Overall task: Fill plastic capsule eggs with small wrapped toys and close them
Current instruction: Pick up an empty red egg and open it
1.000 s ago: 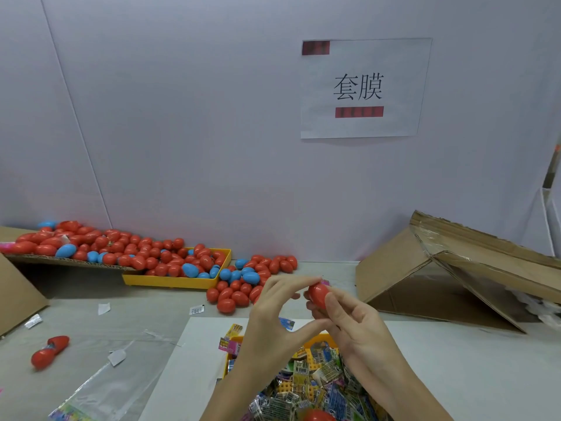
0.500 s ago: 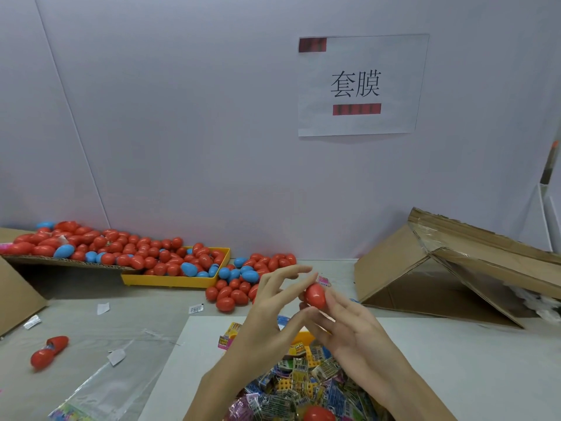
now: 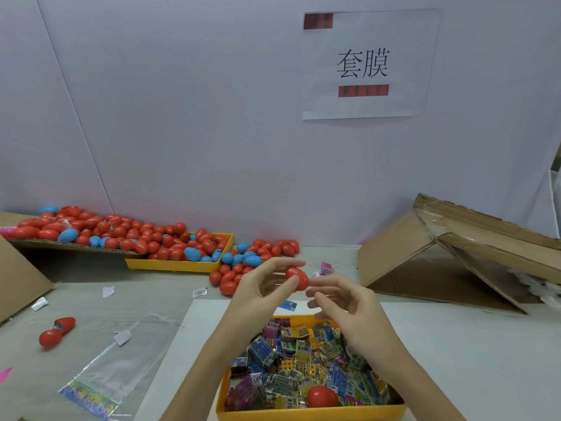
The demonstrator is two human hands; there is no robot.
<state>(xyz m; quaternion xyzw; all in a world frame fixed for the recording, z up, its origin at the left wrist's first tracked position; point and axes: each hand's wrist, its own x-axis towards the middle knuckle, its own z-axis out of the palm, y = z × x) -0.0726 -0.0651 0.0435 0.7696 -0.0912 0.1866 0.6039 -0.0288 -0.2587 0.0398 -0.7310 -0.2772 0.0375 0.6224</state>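
Left grip point(image 3: 258, 291) pinches a closed red capsule egg point(image 3: 298, 278) between thumb and fingertips, raised above the table point(image 3: 455, 344). My right grip point(image 3: 349, 308) sits just beside it, fingers loosely curled and released, holding nothing. Below both hands I see a yellow tray point(image 3: 309, 413) full of small wrapped toys point(image 3: 291, 360), with another red egg point(image 3: 322, 396) lying among them. Farther back, a second yellow tray point(image 3: 179, 265) overflows with red and blue eggs point(image 3: 145, 238). An open red capsule point(image 3: 56, 331) lies at the left.

Pale wall point(image 3: 182, 117) bearing a paper sign point(image 3: 368, 63).
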